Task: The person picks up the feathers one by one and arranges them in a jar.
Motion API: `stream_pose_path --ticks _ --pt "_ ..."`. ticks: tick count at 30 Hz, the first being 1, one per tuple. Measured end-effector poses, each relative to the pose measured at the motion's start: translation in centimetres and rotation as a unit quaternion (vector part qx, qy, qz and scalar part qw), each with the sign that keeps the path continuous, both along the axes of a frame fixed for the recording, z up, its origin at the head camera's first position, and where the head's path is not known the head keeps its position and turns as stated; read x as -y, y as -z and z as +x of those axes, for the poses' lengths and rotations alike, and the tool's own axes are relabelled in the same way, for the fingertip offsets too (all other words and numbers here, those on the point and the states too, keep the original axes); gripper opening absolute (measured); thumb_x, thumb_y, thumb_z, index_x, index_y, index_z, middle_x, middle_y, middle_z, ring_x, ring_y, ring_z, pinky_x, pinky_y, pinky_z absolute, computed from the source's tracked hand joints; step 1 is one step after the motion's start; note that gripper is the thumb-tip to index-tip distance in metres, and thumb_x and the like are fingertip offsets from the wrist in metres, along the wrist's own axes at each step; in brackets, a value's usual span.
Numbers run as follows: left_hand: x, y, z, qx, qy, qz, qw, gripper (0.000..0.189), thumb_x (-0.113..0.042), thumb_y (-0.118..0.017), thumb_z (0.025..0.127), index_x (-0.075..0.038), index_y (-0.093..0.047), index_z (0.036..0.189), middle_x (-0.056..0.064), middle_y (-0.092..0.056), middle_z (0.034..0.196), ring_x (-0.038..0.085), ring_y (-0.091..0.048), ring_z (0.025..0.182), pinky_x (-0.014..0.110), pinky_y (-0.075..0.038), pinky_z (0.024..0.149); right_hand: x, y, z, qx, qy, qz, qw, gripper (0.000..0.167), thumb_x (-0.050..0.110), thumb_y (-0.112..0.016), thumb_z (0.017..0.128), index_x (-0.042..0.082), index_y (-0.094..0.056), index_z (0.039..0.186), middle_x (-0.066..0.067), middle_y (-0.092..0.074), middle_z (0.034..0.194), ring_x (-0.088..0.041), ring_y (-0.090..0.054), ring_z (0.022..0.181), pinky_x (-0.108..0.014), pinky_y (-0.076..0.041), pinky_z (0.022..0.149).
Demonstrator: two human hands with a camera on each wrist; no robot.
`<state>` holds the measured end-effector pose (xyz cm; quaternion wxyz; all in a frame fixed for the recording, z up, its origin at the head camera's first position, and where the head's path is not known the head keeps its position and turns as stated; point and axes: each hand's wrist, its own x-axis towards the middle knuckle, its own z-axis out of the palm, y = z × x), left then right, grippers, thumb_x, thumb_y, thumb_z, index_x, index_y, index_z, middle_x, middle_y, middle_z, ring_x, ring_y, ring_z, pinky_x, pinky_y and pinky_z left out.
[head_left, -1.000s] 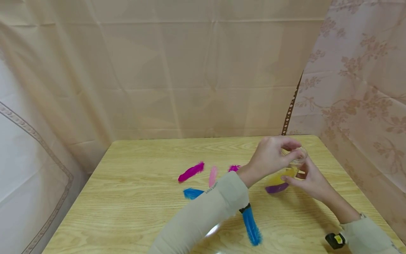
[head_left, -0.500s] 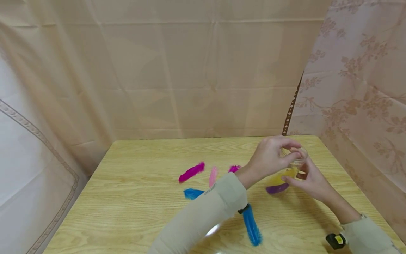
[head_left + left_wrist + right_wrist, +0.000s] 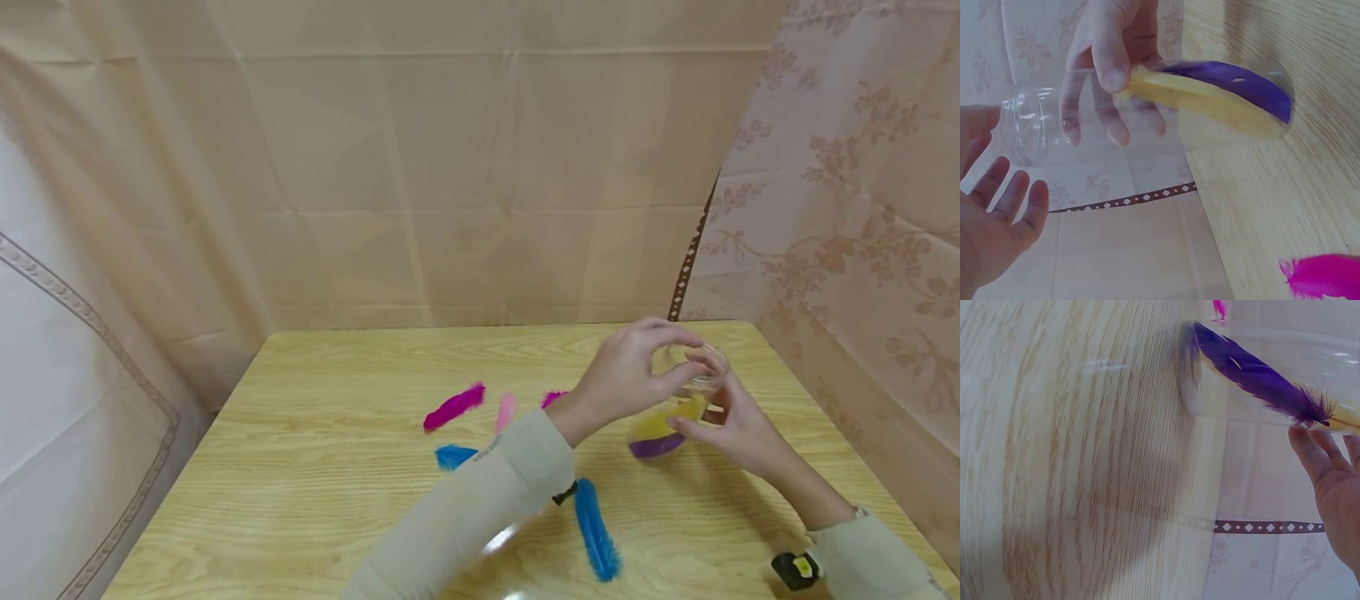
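Note:
My right hand [image 3: 738, 429] holds a clear jar [image 3: 1035, 125] upright on the wooden table, its thumb on one side and its fingers around the other. Inside the jar, a yellow feather [image 3: 1204, 103] leans beside a purple feather [image 3: 1250, 87]; their lower ends reach the bottom. At the jar's uncovered mouth is my left hand [image 3: 622, 371], its fingers loosely bent and spread with nothing between them. In the left wrist view that hand's thumb and fingertips lie right at the rim.
On the table [image 3: 300, 500] lie a magenta feather [image 3: 453, 407], a light pink feather [image 3: 506, 410], and another magenta one partly behind my left wrist. One blue feather [image 3: 453, 457] is partly covered by my left sleeve; another blue feather [image 3: 596, 533] lies nearer. Curtains hang around the table.
My left hand has drawn back slightly to the left from the jar's mouth, and its fingers have loosened. The right hand and the jar stay in place.

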<state>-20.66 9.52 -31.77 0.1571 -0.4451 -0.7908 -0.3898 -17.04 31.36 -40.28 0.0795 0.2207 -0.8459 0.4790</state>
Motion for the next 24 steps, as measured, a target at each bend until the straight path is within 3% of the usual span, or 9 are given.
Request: stream_pose_path --ticks 5,12,16,20,24 --pt "0.6 0.2 -0.1 0.007 0.001 -0.014 0.9999 0.037 -0.031 -0.069 0.099 -0.013 -0.067 0.131 0.002 -0.064 0.132 0.008 -0.059 0.119 0.013 -0.043 0.096 0.0 -0.1 0.0 0.004 0.002 0.001 1.0 0.093 -0.004 -0.075 0.089 0.014 -0.018 0.16 0.0 -0.039 0.146 -0.004 -0.06 0.112 -0.022 -0.055 0.081" --pt "1.7 0.6 -0.2 0.012 0.005 -0.033 0.9994 0.04 -0.03 -0.069 0.099 -0.013 -0.064 0.135 0.001 -0.062 0.136 0.008 -0.058 0.12 0.012 -0.044 0.094 0.0 -0.1 -0.1 0.002 -0.003 -0.008 1.0 0.092 -0.005 -0.075 0.088 0.015 -0.02 0.159 0.011 -0.05 0.135 -0.007 -0.061 0.112 -0.024 -0.057 0.079" --pt "2.4 0.8 -0.2 0.05 0.006 -0.073 0.9961 0.049 -0.033 -0.071 0.097 -0.016 -0.058 0.142 0.0 -0.057 0.142 0.01 -0.052 0.128 0.02 -0.044 0.101 0.0 0.0 0.0 0.006 0.004 -0.006 1.0 0.09 -0.004 -0.075 0.088 0.015 -0.021 0.158 0.013 -0.052 0.135 -0.005 -0.06 0.112 -0.024 -0.056 0.08" --pt "3.0 1.2 -0.1 0.096 0.002 -0.133 0.9864 0.067 -0.04 -0.073 0.094 -0.019 -0.046 0.151 -0.001 -0.049 0.15 0.011 -0.045 0.136 0.032 -0.044 0.107 0.0 0.0 0.0 0.008 0.003 -0.01 0.9999 0.089 -0.004 -0.075 0.089 0.015 -0.021 0.158 0.011 -0.052 0.135 -0.005 -0.06 0.113 -0.023 -0.055 0.082" --pt "3.6 1.6 0.0 0.123 -0.005 -0.161 0.9793 0.078 -0.043 -0.075 0.091 -0.017 -0.038 0.155 -0.002 -0.045 0.153 0.012 -0.045 0.135 0.033 -0.044 0.107 0.0 0.1 -0.1 0.006 -0.005 -0.016 0.9998 0.089 -0.006 -0.074 0.089 0.014 -0.021 0.158 0.005 -0.053 0.135 -0.004 -0.061 0.114 -0.023 -0.055 0.082"
